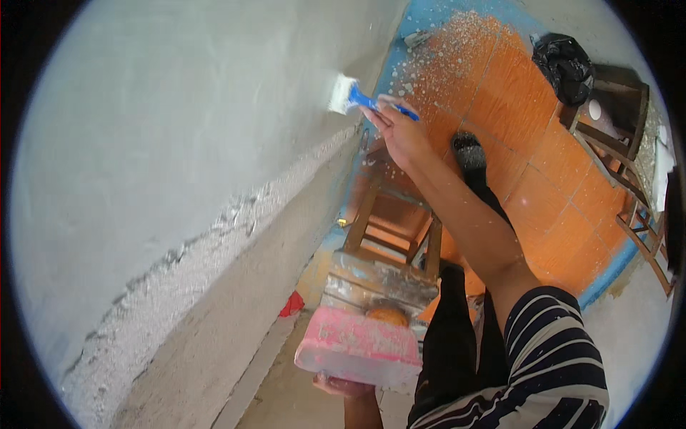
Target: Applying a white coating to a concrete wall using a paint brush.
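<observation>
My right hand (401, 129) is closed around the blue handle of a paintbrush (344, 94). Its white-coated bristles meet the grey wall (179, 107) on the left, a little above a rough, bumpy band (243, 214). Down near my body, my left hand (344, 386) holds a pink plastic tub (361, 342) at its near side; some of the fingers are hidden under it. Pale smears cover the tub's side, and its inside does not show clearly.
Beyond the tub is a wooden stool (346, 275) with a splattered top. White spots and crumbs cover part of the orange tiled floor (529, 193). At the right stand wooden chair frames (614, 146) with a black plastic bag (564, 68). A red scrap (291, 304) lies by the wall's foot.
</observation>
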Motion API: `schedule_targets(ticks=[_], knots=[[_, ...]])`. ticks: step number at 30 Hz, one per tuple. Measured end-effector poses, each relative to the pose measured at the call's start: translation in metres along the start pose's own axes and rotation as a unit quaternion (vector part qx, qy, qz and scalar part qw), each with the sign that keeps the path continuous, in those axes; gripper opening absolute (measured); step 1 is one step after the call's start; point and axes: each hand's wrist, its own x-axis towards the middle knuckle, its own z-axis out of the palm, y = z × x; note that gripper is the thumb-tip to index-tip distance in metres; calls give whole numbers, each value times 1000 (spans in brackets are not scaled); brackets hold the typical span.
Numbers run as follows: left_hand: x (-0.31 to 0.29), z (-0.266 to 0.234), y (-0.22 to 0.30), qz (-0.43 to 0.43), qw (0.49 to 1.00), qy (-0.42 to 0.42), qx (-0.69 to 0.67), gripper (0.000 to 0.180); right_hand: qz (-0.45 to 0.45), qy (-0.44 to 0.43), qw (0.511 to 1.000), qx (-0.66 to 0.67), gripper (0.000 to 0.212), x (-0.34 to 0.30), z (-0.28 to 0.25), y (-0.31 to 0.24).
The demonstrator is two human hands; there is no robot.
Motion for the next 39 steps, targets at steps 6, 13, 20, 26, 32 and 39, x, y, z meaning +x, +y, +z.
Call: schedule_targets(ticks=[6, 13, 20, 26, 32, 39], knots=[[6, 38, 51, -150, 969, 72, -182, 77, 4, -179, 983, 39, 22, -58, 44, -55], [8, 30, 42, -145, 967, 102, -183, 77, -49, -16, 999, -10, 23, 58, -50, -35], [23, 52, 14, -123, 973, 84, -174, 68, -5, 141, 984, -113, 19, 154, -102, 27], [22, 44, 6, -122, 978, 108, -133, 66, 0, 103, 989, -104, 15, 136, -70, 51], [-14, -17, -40, -19, 985, 123, 122, 69, -17, 4, 998, -55, 16, 51, -25, 12], [-21, -21, -3, 3, 986, 165, -10, 48, -111, -179, 937, -278, 21, -99, 56, -47]])
